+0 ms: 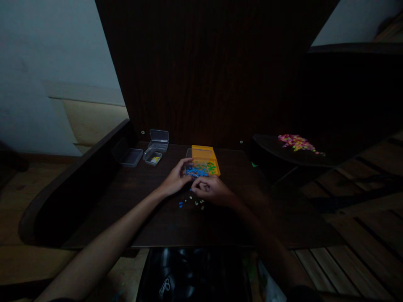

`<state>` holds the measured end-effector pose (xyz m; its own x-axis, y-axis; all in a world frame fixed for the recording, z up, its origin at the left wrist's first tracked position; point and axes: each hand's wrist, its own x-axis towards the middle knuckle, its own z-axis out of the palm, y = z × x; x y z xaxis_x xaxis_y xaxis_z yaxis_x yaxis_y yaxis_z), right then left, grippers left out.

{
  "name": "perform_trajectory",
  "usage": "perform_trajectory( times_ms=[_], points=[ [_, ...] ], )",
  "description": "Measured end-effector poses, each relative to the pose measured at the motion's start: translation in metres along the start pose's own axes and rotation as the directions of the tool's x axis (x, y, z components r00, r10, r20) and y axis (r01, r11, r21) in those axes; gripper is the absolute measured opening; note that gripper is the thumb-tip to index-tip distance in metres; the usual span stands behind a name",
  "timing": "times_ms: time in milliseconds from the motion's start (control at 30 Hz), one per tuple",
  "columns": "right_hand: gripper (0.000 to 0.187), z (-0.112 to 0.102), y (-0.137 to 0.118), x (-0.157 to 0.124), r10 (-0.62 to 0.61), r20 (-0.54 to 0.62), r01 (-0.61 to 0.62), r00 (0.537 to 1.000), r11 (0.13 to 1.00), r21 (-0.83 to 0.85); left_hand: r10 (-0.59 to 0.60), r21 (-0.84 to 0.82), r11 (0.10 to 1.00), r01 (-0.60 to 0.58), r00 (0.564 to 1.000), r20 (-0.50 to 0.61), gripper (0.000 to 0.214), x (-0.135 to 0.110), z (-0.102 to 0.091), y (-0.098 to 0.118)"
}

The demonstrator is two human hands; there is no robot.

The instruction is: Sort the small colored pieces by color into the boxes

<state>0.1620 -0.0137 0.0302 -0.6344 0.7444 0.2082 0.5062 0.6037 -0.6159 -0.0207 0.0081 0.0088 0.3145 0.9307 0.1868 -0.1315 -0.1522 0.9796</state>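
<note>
My left hand (176, 177) grips the left side of a small clear plastic box that holds many tiny blue pieces (197, 171). Close against the near side of that box is my right hand (210, 189), its fingers curled and pinched together; whatever is between them is too small to make out. Behind the clear box lies an orange case (217, 164) with green pieces (212, 167) in it, partly covered by the box. On the dark tabletop below my hands are a few blue pieces (180, 204) and several pale pieces (198, 203).
To the left stand an open clear box (159, 140), a small clear box with yellow pieces (153, 158) and another clear box (131, 157). A pile of multicoloured pieces (297, 142) lies on a dark side shelf at right. A raised wooden side (78, 172) borders the table's left.
</note>
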Motion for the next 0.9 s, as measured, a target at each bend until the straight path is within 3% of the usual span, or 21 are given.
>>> perform_trajectory(
  times_ms=[100, 233, 533, 900],
  points=[
    [0.023, -0.013, 0.007, -0.001, 0.079, -0.161, -0.074, 0.984, 0.996, 0.040, 0.000, 0.003, 1.000, 0.000, 1.000, 0.016, 0.061, -0.001, 0.000, 0.000],
    [0.023, -0.023, 0.016, 0.000, 0.140, -0.332, -0.170, 0.933, 0.983, -0.064, -0.014, -0.026, 1.000, 0.016, 0.998, 0.058, 0.060, -0.003, 0.003, 0.001],
    [0.023, -0.017, 0.022, 0.004, 0.261, -0.352, -0.349, 0.899, 0.912, -0.214, -0.039, -0.065, 0.997, 0.048, 0.991, 0.126, 0.064, -0.007, 0.009, 0.002],
    [0.023, -0.020, 0.022, 0.004, 0.266, -0.360, -0.338, 0.894, 0.929, -0.151, -0.029, -0.050, 0.998, 0.036, 0.990, 0.135, 0.062, -0.007, 0.008, 0.003]
  ],
)
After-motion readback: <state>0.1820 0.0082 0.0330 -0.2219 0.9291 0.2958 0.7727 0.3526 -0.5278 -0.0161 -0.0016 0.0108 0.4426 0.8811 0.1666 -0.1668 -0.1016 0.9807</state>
